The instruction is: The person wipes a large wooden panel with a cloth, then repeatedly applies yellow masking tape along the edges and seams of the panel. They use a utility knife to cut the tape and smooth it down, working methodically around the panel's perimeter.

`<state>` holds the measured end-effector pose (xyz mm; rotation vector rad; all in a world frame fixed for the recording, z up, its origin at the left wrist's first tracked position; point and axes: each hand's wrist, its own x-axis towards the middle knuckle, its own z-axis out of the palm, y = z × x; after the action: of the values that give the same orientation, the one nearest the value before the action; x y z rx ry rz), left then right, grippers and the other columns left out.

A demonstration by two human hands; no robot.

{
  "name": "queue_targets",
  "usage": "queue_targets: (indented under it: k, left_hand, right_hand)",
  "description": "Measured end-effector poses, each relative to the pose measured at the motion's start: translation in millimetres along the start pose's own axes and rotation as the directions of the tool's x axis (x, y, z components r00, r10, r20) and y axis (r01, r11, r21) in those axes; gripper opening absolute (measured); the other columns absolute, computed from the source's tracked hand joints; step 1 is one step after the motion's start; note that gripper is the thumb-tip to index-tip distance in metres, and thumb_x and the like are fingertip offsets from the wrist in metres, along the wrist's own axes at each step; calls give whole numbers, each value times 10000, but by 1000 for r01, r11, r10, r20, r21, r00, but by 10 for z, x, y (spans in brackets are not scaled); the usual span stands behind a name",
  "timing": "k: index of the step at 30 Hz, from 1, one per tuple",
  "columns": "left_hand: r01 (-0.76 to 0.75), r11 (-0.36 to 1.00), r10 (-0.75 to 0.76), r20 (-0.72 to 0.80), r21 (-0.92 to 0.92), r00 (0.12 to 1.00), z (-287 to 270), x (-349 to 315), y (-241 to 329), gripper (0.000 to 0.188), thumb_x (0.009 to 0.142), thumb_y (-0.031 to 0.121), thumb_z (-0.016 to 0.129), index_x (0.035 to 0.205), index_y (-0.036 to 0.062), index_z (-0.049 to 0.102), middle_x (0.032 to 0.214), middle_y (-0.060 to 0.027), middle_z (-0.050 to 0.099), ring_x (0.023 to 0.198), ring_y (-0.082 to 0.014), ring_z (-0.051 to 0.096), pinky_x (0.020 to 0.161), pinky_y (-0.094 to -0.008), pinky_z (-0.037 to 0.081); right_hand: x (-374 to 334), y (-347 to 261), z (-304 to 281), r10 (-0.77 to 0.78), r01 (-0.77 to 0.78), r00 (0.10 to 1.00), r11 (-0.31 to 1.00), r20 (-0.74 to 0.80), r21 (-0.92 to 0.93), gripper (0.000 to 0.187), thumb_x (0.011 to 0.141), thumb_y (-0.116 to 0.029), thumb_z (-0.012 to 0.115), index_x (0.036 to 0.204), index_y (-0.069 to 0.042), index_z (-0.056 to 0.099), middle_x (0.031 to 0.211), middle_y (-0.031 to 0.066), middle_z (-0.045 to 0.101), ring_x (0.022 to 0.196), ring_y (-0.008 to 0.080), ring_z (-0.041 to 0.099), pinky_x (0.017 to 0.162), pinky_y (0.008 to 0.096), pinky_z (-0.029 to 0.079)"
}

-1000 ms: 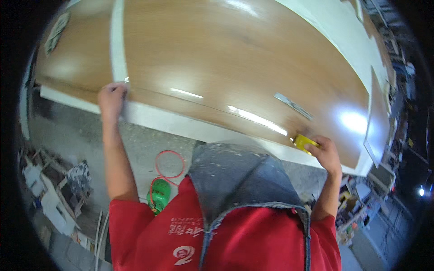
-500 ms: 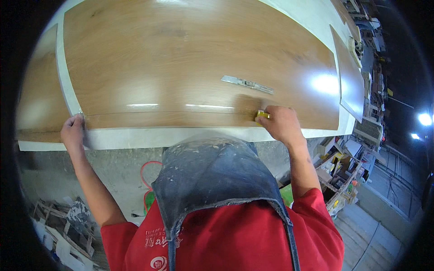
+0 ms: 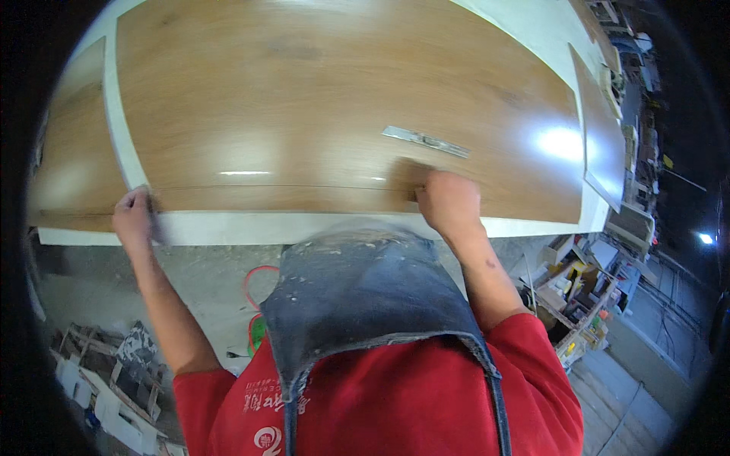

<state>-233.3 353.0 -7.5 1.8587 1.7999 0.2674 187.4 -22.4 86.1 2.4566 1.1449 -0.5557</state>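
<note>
At the panel edge (image 3: 304,202), left hand (image 3: 134,218), wide gap, right hand (image 3: 450,201)

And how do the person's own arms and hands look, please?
The left hand and right hand are both bare. The forearms are uncovered too, below the short, plain red sleeves of a shirt. On the right forearm, between wrist and elbow, there is a small dark mark.

From my remote seat I'm watching a broad, glossy wood-grain panel (image 3: 319,99) lying flat, spreading beyond both grips, a thin dark line (image 3: 304,187) running along it between left hand (image 3: 134,217) and right hand (image 3: 452,201); a small object (image 3: 419,194), mostly hidden, is peeping out left of the right grip
</note>
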Motion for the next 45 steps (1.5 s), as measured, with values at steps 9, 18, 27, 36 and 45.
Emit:
queue_targets:
  k: [9,18,27,36,45]
  left_hand:
    - [25,956,23,-159,292,987,-12,-419,650,511,946,358,617,1275,-26,689,1148,-290,681,1102,-450,628,995,-499,469]
    - [-544,811,572,-95,215,815,891,-1238,2003,507,856,266,690,1260,-31,610,1293,-264,601,1291,-457,499,1104,-591,365]
    - [-742,657,677,325,137,660,1332,-1450,2352,823,948,500,624,1552,-5,384,1638,-210,342,1550,-389,240,1247,-574,191]
    - [-390,790,532,-212,473,820,511,124,862,728,1005,448,559,1548,0,377,1644,-230,321,1554,-401,224,1247,-604,137]
    - [-339,678,580,-191,653,792,442,299,831,697,1027,462,518,1545,12,397,1654,-209,317,1552,-396,232,1243,-610,153]
  right_hand:
    - [-44,-17,21,-21,23,996,999,-91,22,219,858,-263,667,781,-63,710,770,171,723,734,376,723,665,485,569]
    - [-3,-20,26,2,1,999,999,-53,51,259,866,-283,657,818,-34,707,820,205,722,779,393,716,734,513,563]
    - [-22,3,51,-13,15,995,1000,-95,21,275,853,-305,669,834,-34,704,817,215,713,778,400,707,725,523,562]
    - [-17,24,45,-25,27,997,999,-72,24,294,866,-318,675,848,-26,695,808,221,712,767,407,706,713,508,565]
    - [-56,95,51,-50,68,990,989,-132,132,295,881,-331,658,857,-40,704,812,217,718,774,398,715,706,505,570]
